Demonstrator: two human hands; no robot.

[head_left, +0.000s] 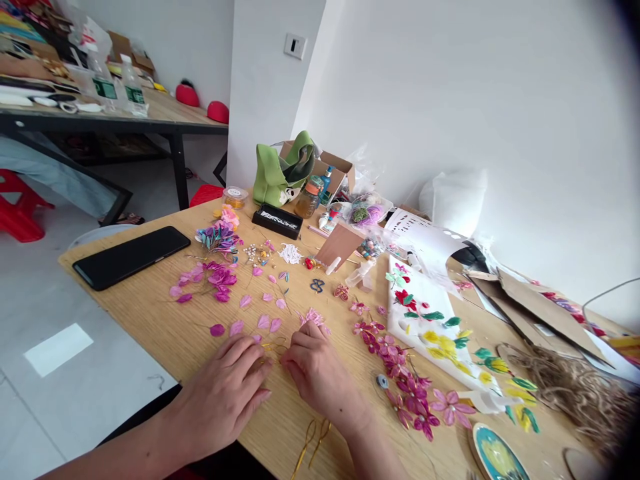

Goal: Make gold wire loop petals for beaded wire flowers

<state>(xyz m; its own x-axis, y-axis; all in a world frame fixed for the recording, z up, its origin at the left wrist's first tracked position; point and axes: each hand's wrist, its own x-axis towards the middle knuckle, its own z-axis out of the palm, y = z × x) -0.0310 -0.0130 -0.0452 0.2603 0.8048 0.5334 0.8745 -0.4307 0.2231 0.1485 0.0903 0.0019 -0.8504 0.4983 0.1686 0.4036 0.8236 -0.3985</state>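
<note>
My left hand (pixel 225 387) rests low over the wooden table, its fingers curled beside thin golden wire (pixel 273 346). Close on its right, my right hand (pixel 317 363) has its fingers pinched at the other end of that wire. What lies between the fingertips is too small to make out. Pink petals (pixel 263 321) lie just beyond both hands, with a bunch of pale pink stamens (pixel 314 317) behind my right hand. Two twisted golden wire loops (pixel 311 437) lie near the front edge.
A black phone (pixel 133 257) lies at the left. Magenta flowers (pixel 415 393) spread to the right, near a white foam board (pixel 425 320) with yellow and green pieces. A green bag (pixel 283 173), a jar (pixel 307 200) and twine (pixel 575 393) stand or lie farther out.
</note>
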